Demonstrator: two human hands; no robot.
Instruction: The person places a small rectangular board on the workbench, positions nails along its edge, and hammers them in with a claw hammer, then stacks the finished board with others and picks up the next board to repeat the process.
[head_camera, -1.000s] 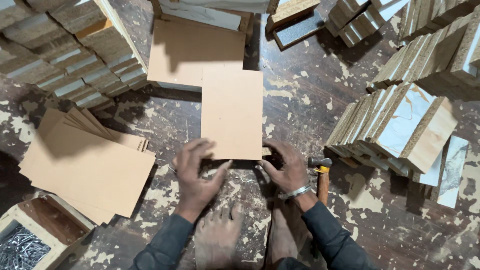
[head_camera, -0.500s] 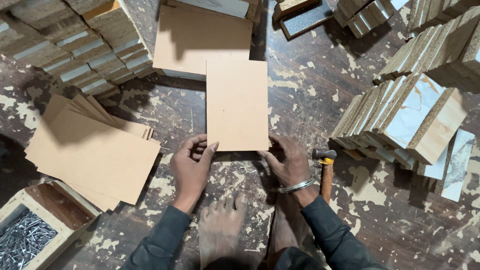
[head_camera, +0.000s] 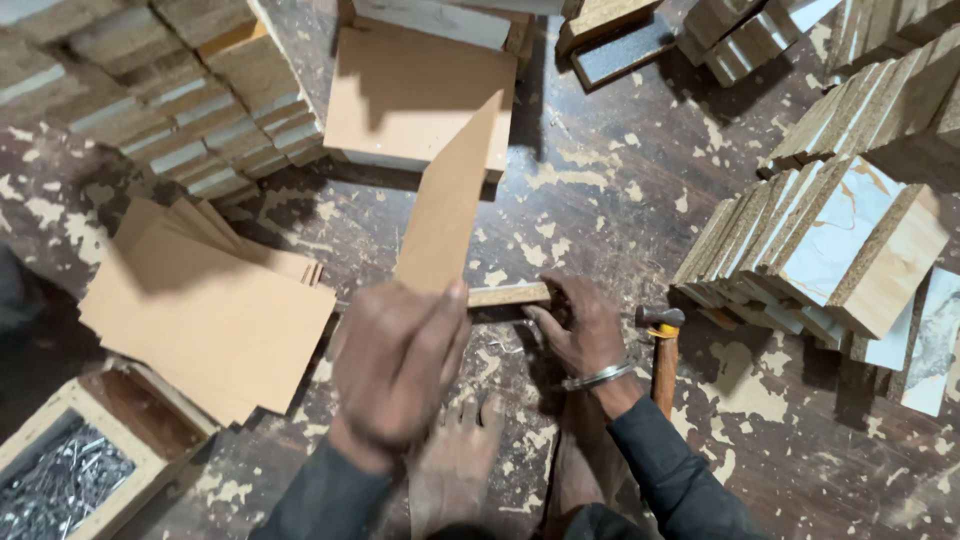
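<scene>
My left hand (head_camera: 395, 365) is raised and blurred, gripping the near edge of a thin brown board (head_camera: 445, 210) that stands tilted up on its edge. Under the board's near edge lies a pale wooden strip (head_camera: 508, 294) on the floor. My right hand (head_camera: 580, 325), with a metal bangle on its wrist, is curled around the strip's right end. A hammer (head_camera: 663, 350) with a wooden handle lies just right of that hand. My bare feet (head_camera: 455, 470) rest on the floor between my arms.
A fanned pile of thin brown boards (head_camera: 200, 310) lies at the left. A wooden box of nails (head_camera: 60, 485) sits at the bottom left. Stacks of laminated blocks (head_camera: 820, 250) stand at the right, more stacks (head_camera: 200, 110) at the top left, and a flat board (head_camera: 400, 90) at the top.
The thin board lay flat before both hands; now my left hand has lifted its near side so it stands tilted on edge. My right hand stays at the strip.
</scene>
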